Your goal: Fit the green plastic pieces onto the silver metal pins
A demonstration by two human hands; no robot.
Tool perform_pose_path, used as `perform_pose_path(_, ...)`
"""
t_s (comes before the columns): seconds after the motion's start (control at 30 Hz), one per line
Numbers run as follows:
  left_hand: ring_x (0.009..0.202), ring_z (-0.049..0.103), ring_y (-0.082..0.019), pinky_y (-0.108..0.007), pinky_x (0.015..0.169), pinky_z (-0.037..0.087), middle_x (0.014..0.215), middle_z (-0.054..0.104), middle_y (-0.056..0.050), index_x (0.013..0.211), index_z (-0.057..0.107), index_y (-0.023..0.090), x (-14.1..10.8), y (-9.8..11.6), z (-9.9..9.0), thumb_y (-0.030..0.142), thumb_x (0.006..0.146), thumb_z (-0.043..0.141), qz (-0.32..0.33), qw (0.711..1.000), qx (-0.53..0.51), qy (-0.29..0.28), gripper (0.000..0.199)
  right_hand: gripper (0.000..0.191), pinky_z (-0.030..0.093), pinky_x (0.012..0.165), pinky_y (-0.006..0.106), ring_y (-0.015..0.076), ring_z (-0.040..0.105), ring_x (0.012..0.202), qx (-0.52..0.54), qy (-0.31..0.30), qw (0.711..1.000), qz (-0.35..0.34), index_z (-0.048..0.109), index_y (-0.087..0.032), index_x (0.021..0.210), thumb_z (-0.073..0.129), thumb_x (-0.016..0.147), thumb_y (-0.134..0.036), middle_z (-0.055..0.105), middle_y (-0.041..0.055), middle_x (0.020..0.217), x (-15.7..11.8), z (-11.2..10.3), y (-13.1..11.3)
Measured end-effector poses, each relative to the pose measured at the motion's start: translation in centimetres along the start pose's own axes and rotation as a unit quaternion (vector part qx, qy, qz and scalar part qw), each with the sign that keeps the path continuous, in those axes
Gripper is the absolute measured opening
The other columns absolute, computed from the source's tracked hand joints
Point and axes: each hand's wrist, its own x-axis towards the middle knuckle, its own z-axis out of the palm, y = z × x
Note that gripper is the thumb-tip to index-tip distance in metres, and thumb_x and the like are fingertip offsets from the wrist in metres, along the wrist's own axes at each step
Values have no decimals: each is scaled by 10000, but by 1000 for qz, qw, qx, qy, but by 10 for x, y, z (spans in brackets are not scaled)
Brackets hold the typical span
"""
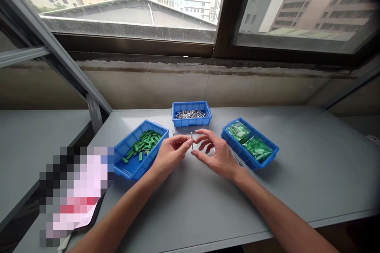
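A thin metal rod stands nearly upright between the thumb and index finger of my left hand. Just to its right, my right hand is open, its fingers curved apart around the rod's side; whether a fingertip touches it I cannot tell. Behind the hands is a blue bin of similar silvery metal pieces. Another metal piece lies on the table beyond my left hand, and more metal pieces lie beside my right wrist, partly hidden.
On the left, a blue bin contains small green pieces. At right, another blue bin carries clear bags with green and metal pieces. A pixelated phone-like object lies at the grey table's left edge. A window stands behind.
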Motion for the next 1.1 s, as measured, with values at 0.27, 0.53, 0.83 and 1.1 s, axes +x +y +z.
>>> perform_pose_path(0.27,523,361,-68,-192,490,296,549,447,34,842,663,129,-1,2,0,415,807,641,-30,998,-23,-58,289,552,498,635,256,134,605,812,-96,-24,989,-113,529,-304,1284,709,767,-234,660,16,1048,1,-8,7)
perform_pose_path(0.53,517,374,-77,-205,502,321,557,446,34,908,665,135,-1,-3,1,433,806,633,-41,998,-28,-49,317,519,507,627,274,148,611,787,-118,-9,985,-127,548,-282,1273,703,779,-321,665,37,1019,2,-11,4)
perform_pose_path(0.83,546,388,-66,-190,496,334,683,527,-2,984,684,144,-1,1,2,427,796,646,-38,997,-45,-46,342,499,503,609,268,140,604,768,-127,-11,983,-129,566,-261,1268,701,790,-313,670,36,989,2,-11,2)
perform_pose_path(1.1,547,382,-67,-199,501,315,679,516,3,951,668,138,-2,0,1,447,798,644,-41,997,-48,-49,346,526,517,627,285,142,606,744,-125,-4,984,-124,531,-281,1311,680,811,-342,674,32,971,1,-13,6)
